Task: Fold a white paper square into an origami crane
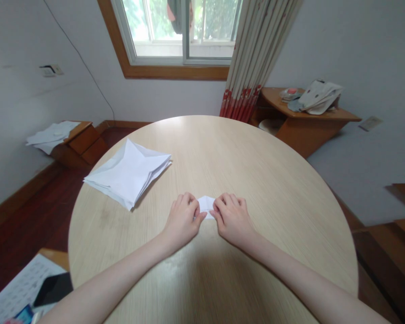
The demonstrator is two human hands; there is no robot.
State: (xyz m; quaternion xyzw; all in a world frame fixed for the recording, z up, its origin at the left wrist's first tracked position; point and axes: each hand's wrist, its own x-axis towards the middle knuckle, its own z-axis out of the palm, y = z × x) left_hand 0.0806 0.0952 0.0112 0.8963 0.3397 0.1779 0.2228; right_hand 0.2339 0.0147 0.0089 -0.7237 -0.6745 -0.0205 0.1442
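Observation:
A small folded piece of white paper (206, 204) lies on the round wooden table (256, 162), between my two hands. My left hand (184, 217) grips its left edge, fingers curled and thumb pressed in. On the opposite edge, my right hand (233, 218) pinches it the same way. Only the middle of the paper shows, with crease lines across it; its ends are hidden under my fingers. To the left on the table sits a stack of white paper sheets (131, 173), loosely piled with lifted corners.
Beyond the table are a window (182, 63) and a patterned curtain (253, 58). A corner shelf (310, 123) at right bears a white bag (320, 96). Papers lie on a small cabinet (84, 144) at left. Near my left forearm is a black phone (54, 288).

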